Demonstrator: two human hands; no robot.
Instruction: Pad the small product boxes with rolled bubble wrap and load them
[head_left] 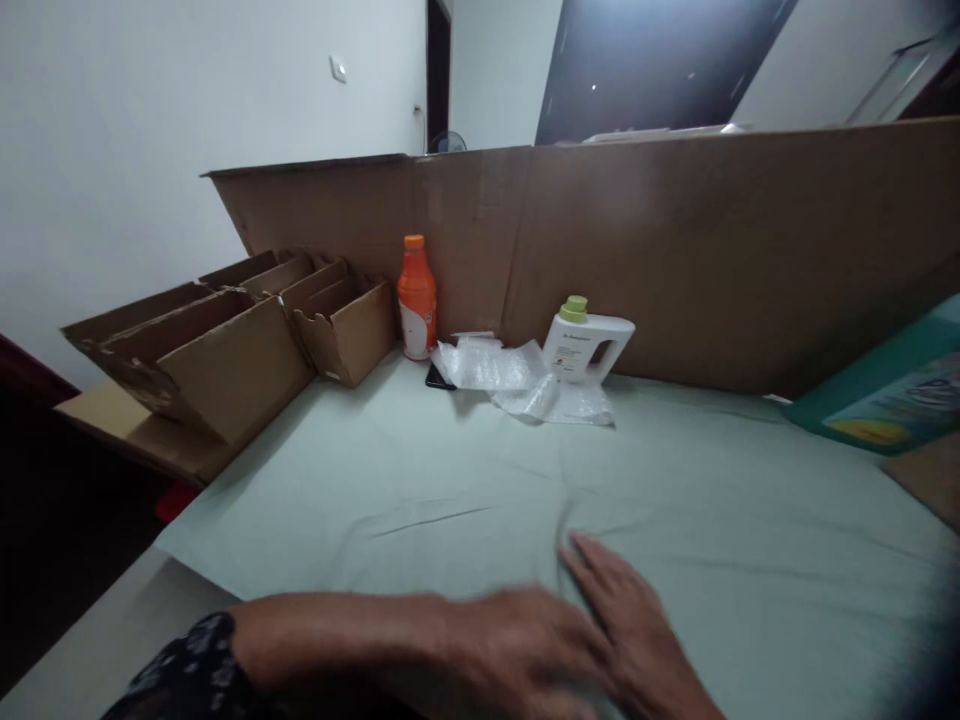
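My right hand [634, 620] lies flat on the pale green cloth [450, 460], fingers stretched out and holding nothing. From the left, my left hand [517, 640] reaches across and overlaps it near the thumb side. Motion blurs the left hand, but its fingers look extended and apart; whether it touches the right hand or only passes over it, I cannot tell. Wrinkles run through the cloth around both hands. Beyond them, clear bubble wrap [510, 370] lies crumpled in front of a white jug with a green cap [592, 345].
An orange bottle [418, 300] stands at the back beside open cardboard boxes [232, 370] on the left. A dark flat object [437, 378] peeks from under the wrap. A teal container [892, 390] leans at the right. A tall cardboard panel [675, 240] lines the back.
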